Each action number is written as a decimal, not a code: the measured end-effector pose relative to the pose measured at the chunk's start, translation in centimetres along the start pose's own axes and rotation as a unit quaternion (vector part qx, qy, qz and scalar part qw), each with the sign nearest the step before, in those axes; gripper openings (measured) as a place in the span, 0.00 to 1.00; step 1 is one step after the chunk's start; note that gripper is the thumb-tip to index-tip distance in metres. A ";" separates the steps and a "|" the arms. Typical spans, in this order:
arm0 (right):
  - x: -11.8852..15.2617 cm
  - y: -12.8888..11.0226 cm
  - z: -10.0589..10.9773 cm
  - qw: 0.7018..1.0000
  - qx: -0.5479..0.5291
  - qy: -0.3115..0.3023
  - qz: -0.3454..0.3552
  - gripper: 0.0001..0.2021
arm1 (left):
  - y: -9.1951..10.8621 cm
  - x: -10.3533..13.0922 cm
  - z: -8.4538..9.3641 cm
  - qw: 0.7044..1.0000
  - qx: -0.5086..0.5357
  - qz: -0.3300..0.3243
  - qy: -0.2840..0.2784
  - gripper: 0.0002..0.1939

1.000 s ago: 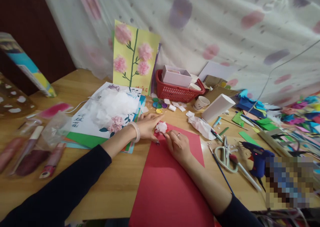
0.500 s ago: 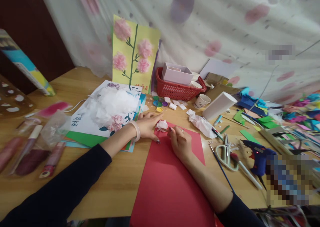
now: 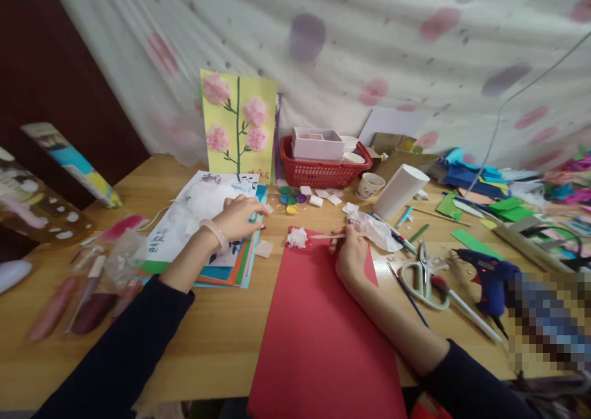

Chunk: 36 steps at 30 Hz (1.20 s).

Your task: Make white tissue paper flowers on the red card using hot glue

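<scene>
A red sheet of paper point(image 3: 323, 320) lies in front of me, with a small tuft of white crumpled tissue point(image 3: 298, 239) near its top left corner. My right hand point(image 3: 351, 253) grips a thin flat wooden stick point(image 3: 323, 236) that points left toward the tuft. The stick's tip ends just short of it. My left hand point(image 3: 242, 215), with a pale bracelet at the wrist, is over a stack of coloured sheets, fingers apart and nothing visible in them. Beneath and behind it, a heap of white fluffy material point(image 3: 198, 203) covers much of the top white sheet point(image 3: 161, 237).
At the back stand a yellow flower picture point(image 3: 247, 136) and a red basket point(image 3: 318, 174). Paint pots point(image 3: 292, 199), a paper cup point(image 3: 369, 186) and a white roll point(image 3: 401, 191) are nearer. Scissors point(image 3: 422, 277) and a blue glue gun point(image 3: 487, 277) lie right.
My left hand has left the tissue tuft and moved left over the paper stack. My right hand has drawn back to the right with the stick. The camera view has shifted.
</scene>
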State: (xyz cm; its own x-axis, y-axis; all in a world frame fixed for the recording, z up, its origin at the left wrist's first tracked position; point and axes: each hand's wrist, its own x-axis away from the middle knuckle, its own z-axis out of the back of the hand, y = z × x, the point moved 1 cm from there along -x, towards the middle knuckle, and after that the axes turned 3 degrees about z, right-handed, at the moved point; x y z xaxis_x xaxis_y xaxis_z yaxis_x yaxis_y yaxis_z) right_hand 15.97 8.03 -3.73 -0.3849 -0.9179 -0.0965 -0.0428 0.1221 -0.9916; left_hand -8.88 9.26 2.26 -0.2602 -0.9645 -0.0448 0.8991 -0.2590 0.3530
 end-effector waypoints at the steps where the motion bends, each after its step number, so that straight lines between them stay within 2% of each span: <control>1: -0.1 0.1 0.0 1.000 -0.006 -0.006 -0.007 0.21 | -0.2 0.4 -0.1 1.000 -0.007 0.011 -0.013 0.09; 3: -0.1 0.3 -0.1 1.000 -0.008 -0.021 -0.004 0.21 | -0.4 1.1 -0.8 0.999 -0.009 0.022 -0.036 0.07; 6: 0.0 0.3 -0.1 0.999 -0.001 -0.043 0.011 0.23 | -0.2 1.5 -1.8 0.999 -0.005 0.019 -0.041 0.06; 11: -1.7 -0.4 1.4 0.996 0.001 -0.084 0.034 0.25 | 0.3 1.5 -1.9 0.998 0.030 -0.008 -0.062 0.07; 14: -3.5 -0.6 2.3 0.993 -0.022 -0.112 0.033 0.26 | 0.8 1.8 -1.7 0.983 0.154 -0.007 -0.104 0.11; 17: -4.5 -0.5 2.5 0.987 -0.035 -0.154 0.024 0.27 | 1.9 2.2 -1.9 0.945 0.299 0.007 -0.130 0.12; 20: -4.2 -0.5 2.2 0.987 -0.037 -0.156 0.021 0.27 | 3.5 2.0 -3.0 0.927 0.347 0.006 -0.142 0.11; 22: -3.3 -0.6 2.1 0.991 -0.027 -0.123 0.040 0.26 | 4.6 1.5 -4.2 0.928 0.352 0.012 -0.121 0.10; 25: -1.5 -0.9 2.4 0.989 0.015 -0.098 0.114 0.27 | 5.7 0.8 -5.9 0.946 0.320 0.012 -0.045 0.08; 30: 0.4 -1.0 2.8 0.945 0.137 -0.181 0.234 0.30 | 6.4 0.4 -7.0 0.960 0.275 0.009 0.043 0.05; 36: 0.4 -1.0 2.6 0.903 0.228 -0.203 0.303 0.29 | 7.0 0.0 -7.0 0.955 0.281 0.039 0.086 0.06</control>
State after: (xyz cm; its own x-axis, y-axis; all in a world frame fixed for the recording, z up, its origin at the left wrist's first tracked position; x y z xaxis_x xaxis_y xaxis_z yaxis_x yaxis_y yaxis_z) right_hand 18.28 6.58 -3.05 0.1629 -0.8086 -0.5654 0.4812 0.5654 -0.6699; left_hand -0.10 7.12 -1.86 -0.0941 -0.9866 -0.1333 0.5695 -0.1632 0.8056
